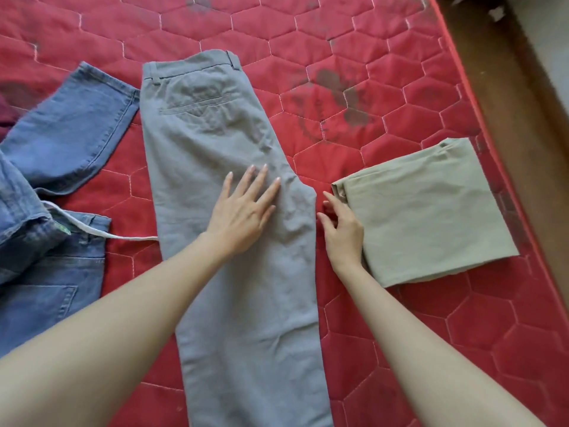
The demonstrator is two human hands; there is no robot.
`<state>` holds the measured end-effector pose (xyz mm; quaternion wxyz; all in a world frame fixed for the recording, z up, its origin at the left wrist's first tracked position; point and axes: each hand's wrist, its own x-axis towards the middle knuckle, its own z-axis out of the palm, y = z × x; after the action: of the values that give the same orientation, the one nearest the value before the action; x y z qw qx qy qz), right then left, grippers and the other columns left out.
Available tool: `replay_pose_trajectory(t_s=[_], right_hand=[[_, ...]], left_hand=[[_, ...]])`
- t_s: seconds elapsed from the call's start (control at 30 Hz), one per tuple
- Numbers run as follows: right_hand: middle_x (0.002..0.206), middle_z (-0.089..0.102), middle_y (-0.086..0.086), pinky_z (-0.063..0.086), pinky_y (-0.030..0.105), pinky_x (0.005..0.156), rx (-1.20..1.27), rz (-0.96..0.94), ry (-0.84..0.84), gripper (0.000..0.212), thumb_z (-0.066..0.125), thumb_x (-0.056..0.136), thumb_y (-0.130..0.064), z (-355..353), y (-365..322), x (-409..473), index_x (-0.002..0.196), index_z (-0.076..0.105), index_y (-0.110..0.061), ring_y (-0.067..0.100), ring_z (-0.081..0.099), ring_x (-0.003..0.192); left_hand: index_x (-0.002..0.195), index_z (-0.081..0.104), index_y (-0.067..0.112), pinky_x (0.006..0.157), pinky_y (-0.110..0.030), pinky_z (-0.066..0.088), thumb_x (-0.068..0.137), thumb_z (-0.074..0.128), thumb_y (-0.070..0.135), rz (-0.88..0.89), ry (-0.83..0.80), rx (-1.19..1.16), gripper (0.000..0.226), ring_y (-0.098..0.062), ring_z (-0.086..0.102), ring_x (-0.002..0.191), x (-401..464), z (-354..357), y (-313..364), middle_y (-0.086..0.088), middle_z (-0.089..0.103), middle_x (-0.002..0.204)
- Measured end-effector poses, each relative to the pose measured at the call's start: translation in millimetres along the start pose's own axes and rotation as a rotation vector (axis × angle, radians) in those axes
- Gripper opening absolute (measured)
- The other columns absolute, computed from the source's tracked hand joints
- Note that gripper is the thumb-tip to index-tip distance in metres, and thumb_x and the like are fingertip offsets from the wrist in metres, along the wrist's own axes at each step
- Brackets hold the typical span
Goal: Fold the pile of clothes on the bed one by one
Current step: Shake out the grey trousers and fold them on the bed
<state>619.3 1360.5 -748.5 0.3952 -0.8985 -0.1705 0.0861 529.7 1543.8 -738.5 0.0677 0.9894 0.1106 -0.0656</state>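
Grey trousers point(215, 143) lie folded lengthwise down the middle of the red quilted bed point(354, 57), waistband at the far end, legs running off the near edge of the view. My left hand point(243, 208) rests flat on them near the crotch seam, fingers spread and straight. My right hand point(341, 226) hovers at the trousers' right edge with fingers loosely bent, holding nothing, just beside a folded beige garment point(431, 211). Blue jeans point(61, 140) lie unfolded in a heap on the left.
A white drawstring point(123, 237) trails from the blue heap towards the grey trousers. A bit of dark red cloth point(6, 112) shows at the far left. The bed's right edge meets a brown floor strip point(508, 87).
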Motion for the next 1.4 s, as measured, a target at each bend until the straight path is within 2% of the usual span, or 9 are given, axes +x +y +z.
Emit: replay_pose_trajectory(t_s=[0.13,0.27,0.43,0.73,0.83,0.93,1.1,1.27,1.4], right_hand=[[0.108,0.069,0.0,0.051,0.031,0.084,0.024,-0.069,-0.032,0.045,0.062,0.082,0.001,6.7,-8.6,24.1,0.123,0.065,-0.018,0.016,0.062,0.082],[0.103,0.072,-0.001,0.051,0.034,0.084,-0.02,-0.074,-0.141,0.034,0.06,0.081,0.0,11.1,-16.8,49.1,0.106,0.074,-0.018,0.016,0.065,0.088],[0.086,0.075,-0.001,0.05,0.037,0.072,-0.097,-0.049,-0.092,0.02,0.063,0.08,-0.012,5.6,-18.4,65.3,0.09,0.076,-0.022,0.019,0.068,0.082],[0.103,0.071,0.002,0.048,0.031,0.081,-0.109,0.225,-0.102,0.038,0.051,0.078,0.002,-1.6,-33.7,57.9,0.103,0.072,-0.018,0.021,0.064,0.098],[0.116,0.066,0.01,0.038,0.029,0.09,-0.119,-0.026,0.072,0.048,0.044,0.074,0.004,6.3,-63.9,39.3,0.114,0.067,-0.007,0.029,0.058,0.108],[0.125,0.062,0.013,0.032,0.03,0.103,-0.015,-0.182,-0.048,0.046,0.044,0.082,-0.002,42.3,-84.6,30.4,0.126,0.059,-0.004,0.028,0.053,0.12],[0.162,0.013,0.001,0.005,0.039,0.12,-0.581,-0.137,-0.178,0.051,0.024,0.104,-0.037,48.5,-15.5,18.3,0.154,0.016,-0.028,0.02,0.007,0.149],[0.161,0.013,0.008,0.013,0.031,0.12,-0.51,-0.056,-0.192,0.054,0.031,0.104,-0.031,11.2,13.5,-2.1,0.153,0.019,-0.014,0.021,0.016,0.148],[0.15,0.038,0.018,0.021,0.037,0.118,-0.324,-0.03,-0.014,0.047,0.033,0.1,-0.018,12.6,-30.0,-18.9,0.143,0.039,0.001,0.029,0.032,0.142]], left_hand=[[0.154,0.003,0.024,0.116,-0.05,0.002,0.102,0.019,0.044,-0.001,-0.019,0.024,0.058,-0.023,0.002,0.149,38.0,6.6,1.4,-0.004,0.0,0.162],[0.154,-0.001,0.018,0.117,-0.046,-0.005,0.097,0.009,0.051,-0.052,-0.025,-0.04,0.067,-0.018,-0.005,0.149,49.2,21.1,-7.8,0.0,-0.005,0.162],[0.154,0.011,0.016,0.119,-0.045,-0.001,0.095,0.004,0.055,-0.057,0.074,-0.046,0.07,-0.021,0.002,0.149,43.6,32.3,-9.0,-0.004,0.004,0.162],[0.152,0.021,0.023,0.118,-0.048,0.006,0.097,0.013,0.047,-0.081,0.102,-0.027,0.061,-0.025,0.009,0.149,44.4,33.6,-7.6,-0.005,0.01,0.161],[0.152,0.024,0.022,0.118,-0.047,0.007,0.096,0.013,0.043,-0.08,0.103,-0.046,0.061,-0.025,0.011,0.148,43.4,30.9,-7.4,-0.005,0.013,0.161],[0.15,0.029,0.021,0.118,-0.046,0.007,0.094,0.014,0.043,-0.049,0.098,-0.118,0.062,-0.024,0.011,0.148,42.5,28.5,-11.6,-0.004,0.015,0.16],[0.151,0.027,0.024,0.117,-0.047,0.006,0.097,0.014,0.045,-0.052,0.101,-0.058,0.06,-0.024,0.013,0.148,40.3,28.8,-12.7,-0.004,0.016,0.16],[0.153,0.018,0.024,0.117,-0.052,0.0,0.1,0.016,0.043,-0.173,0.064,-0.056,0.057,-0.025,0.004,0.149,24.3,35.5,-4.1,-0.005,0.008,0.162],[0.154,0.013,0.021,0.115,-0.055,-0.004,0.099,0.015,0.04,-0.309,0.05,-0.135,0.058,-0.025,0.002,0.149,-25.3,39.4,28.9,-0.008,0.005,0.162]])
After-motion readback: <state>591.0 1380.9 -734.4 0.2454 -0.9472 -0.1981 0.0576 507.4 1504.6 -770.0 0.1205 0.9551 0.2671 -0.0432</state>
